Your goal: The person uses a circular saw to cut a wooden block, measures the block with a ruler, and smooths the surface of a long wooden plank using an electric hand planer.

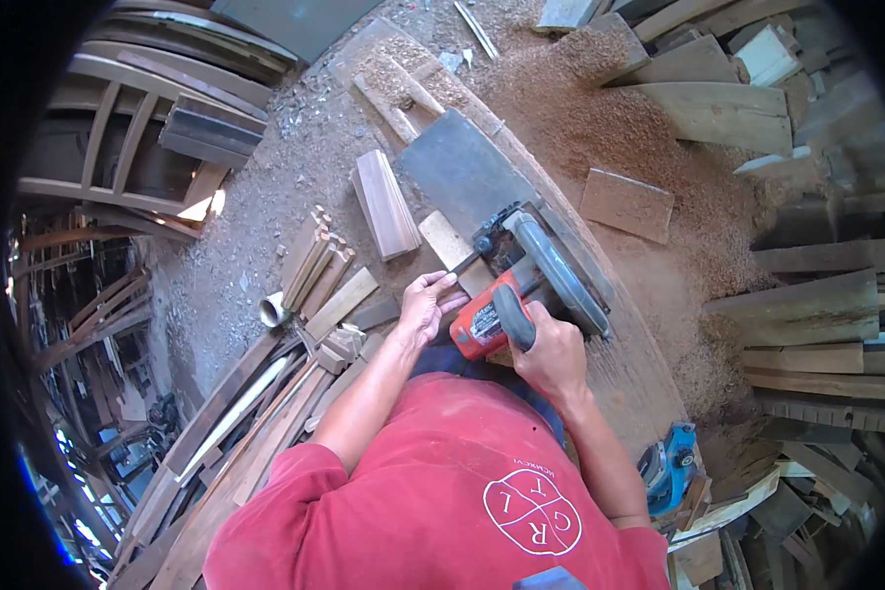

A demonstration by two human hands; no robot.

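Observation:
A red and black circular saw [485, 323] with a long grey guard [559, 270] rests over the wooden bench in front of me. My right hand [551, 356] is wrapped round its dark rear handle [514, 315]. On the saw's left, my left hand [431, 303] pinches the near end of a thin dark bar [469, 263] that runs toward the saw's front. A pale wooden board [446, 241] lies beside and partly under that bar. The saw's blade is hidden from this view.
The long bench [627, 374] carries a grey sheet [467, 162] and a blue power tool [668, 467]. Stacked thin boards [385, 205] and bundled sticks [317, 258] stand to the left. Sawdust [600, 118] and a loose board [626, 206] lie to the right, near piled timber [796, 315].

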